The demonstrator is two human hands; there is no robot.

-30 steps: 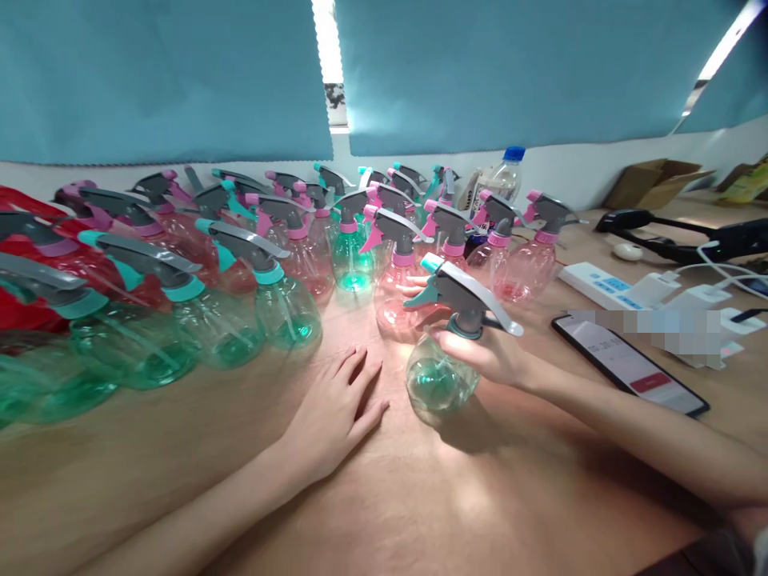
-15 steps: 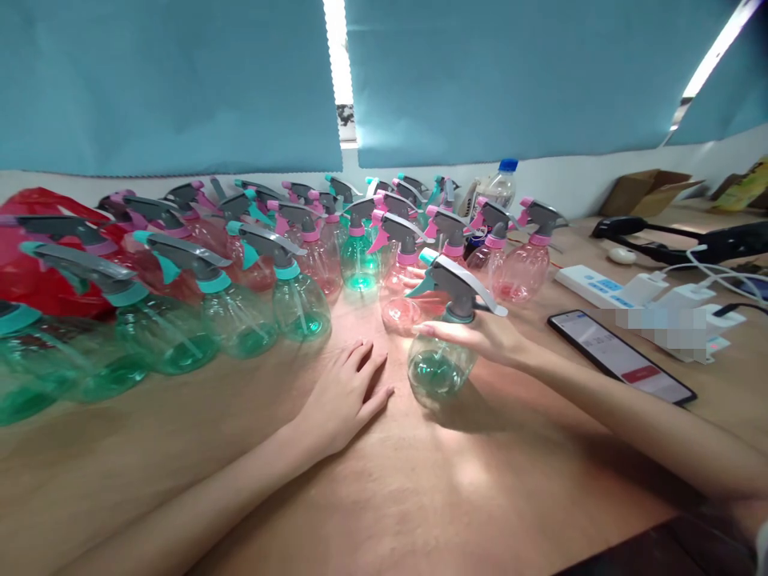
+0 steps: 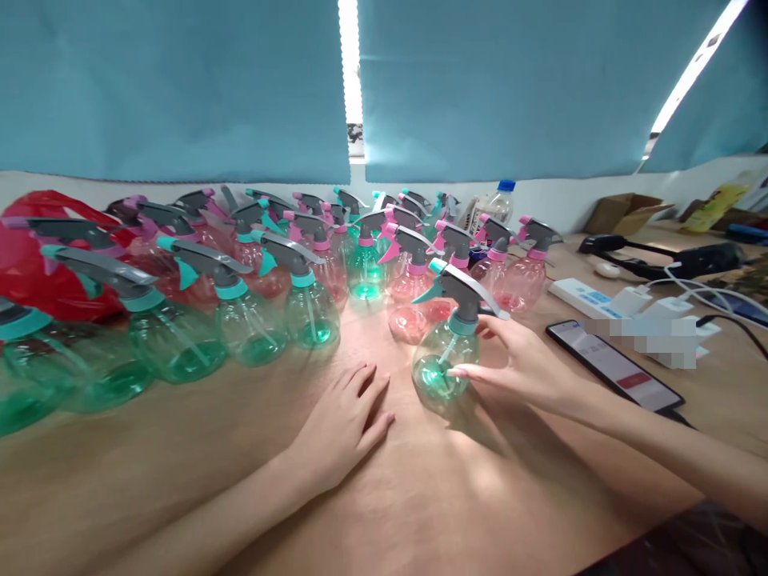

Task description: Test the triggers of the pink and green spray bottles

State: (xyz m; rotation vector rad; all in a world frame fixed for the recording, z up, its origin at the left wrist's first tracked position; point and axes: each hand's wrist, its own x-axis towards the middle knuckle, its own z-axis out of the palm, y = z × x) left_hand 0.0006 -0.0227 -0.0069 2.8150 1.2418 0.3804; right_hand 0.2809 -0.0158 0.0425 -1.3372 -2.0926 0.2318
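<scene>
A green spray bottle [image 3: 441, 372] with a grey and turquoise trigger head stands upright on the wooden table. At its right side is my right hand [image 3: 528, 364], its thumb across the front of the body and its fingers partly hidden behind. My left hand [image 3: 339, 424] lies flat on the table to the left of that bottle, fingers apart and nothing in it. Just behind the bottle is a pink spray bottle [image 3: 408, 316]. A green spray bottle [image 3: 312, 316] stands beyond my left hand, at the end of a row of green ones.
Several more pink and green spray bottles crowd the back, beside a red plastic bag [image 3: 54, 280]. To the right lie a phone [image 3: 612, 364], a power strip [image 3: 579, 296] with chargers, and a black headset-like strap [image 3: 708, 258]. A cardboard box [image 3: 624, 214] stands farther back.
My right hand has slid from the spray bottle's neck down to the right side of its body. The bottle and my left hand stay about where they were; the camera view has shifted slightly.
</scene>
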